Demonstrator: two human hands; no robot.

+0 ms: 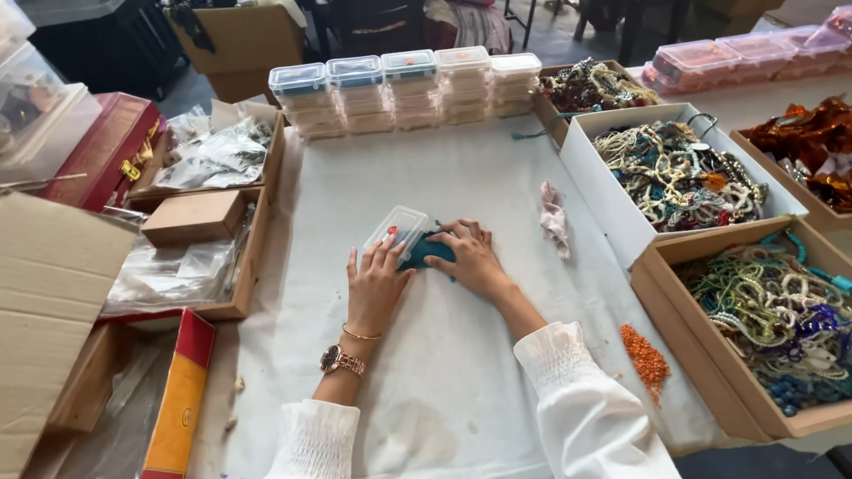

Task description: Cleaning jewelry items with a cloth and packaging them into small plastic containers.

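Head view, near to far. Closest in, two white gathered sleeves, left wrist with a watch (341, 359) and a thin gold bangle (360, 334). To the right of the right sleeve, a small heap of orange beads (645, 356) on the white table cloth (444, 390). At the near left, a flat red and yellow box (180, 399) and a large cardboard flap (49, 302).

Mid-table, left hand (377, 282) laid flat, fingers spread, fingertips touching the near edge of a small clear plastic box (396, 231). Right hand (469, 255) also flat and open, pressing down on a teal cloth piece (422, 252) lying between the two hands and partly under the clear box. Hands just beside each other, neither one closed around anything. Just right of the right hand, a crumpled pink cloth scrap (553, 219).

Right side: open cardboard box of mixed bead necklaces (772, 310), then a white box of more tangled necklaces (679, 173), and a box of shiny orange-brown pieces (812, 146) at the edge. Left side: cardboard trays with clear plastic bags (209, 155) and a small brown box (191, 217), a dark red case (102, 146) beyond.

Farthest, a row of stacked clear lidded containers (404, 89) across the table's back edge, pink-tinted containers (737, 58) at the far right.
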